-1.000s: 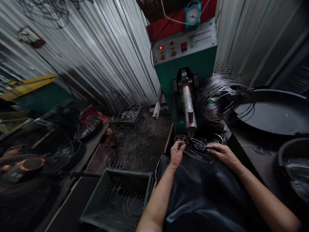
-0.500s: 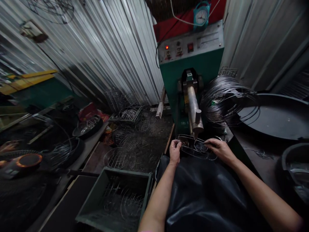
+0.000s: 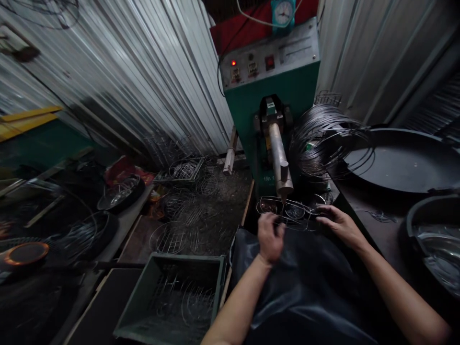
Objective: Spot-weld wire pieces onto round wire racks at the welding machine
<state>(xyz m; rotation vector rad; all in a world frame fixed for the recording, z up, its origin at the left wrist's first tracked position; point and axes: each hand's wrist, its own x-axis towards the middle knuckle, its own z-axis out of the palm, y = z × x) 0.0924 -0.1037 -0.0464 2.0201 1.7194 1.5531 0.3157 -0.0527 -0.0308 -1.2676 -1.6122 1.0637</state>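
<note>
The left hand (image 3: 270, 238) is found with fingers half curled and the thumb set apart from them; its fingertips are placed at the near left edge of an oblong frame of thin silvery wire (image 3: 295, 221). Whether any wire is pinched there cannot be told. The right hand (image 3: 337, 224) is held at the frame's right end, with thumb and forefinger slightly parted; whether a wire is gripped between them cannot be told either.

The frame is located between the two hands, directly under the lower end of a grey cylindrical metal arm (image 3: 278, 148), which is taken as the landmark. Contact between arm and frame cannot be confirmed.

On the near side of the arm, a glossy black apron (image 3: 305, 287) is spread below the hands. The arm is mounted on a green box-shaped machine (image 3: 237, 108), on whose panel a red lamp (image 3: 234, 63) is lit. To the arm's right, a loose coil of dark metal wire (image 3: 323, 129) is noted, with a wide black round tray (image 3: 398, 165) beyond it. To the arm's lower left, curved wire pieces (image 3: 196, 302) are contained in a dark green plastic crate (image 3: 138, 292).
</note>
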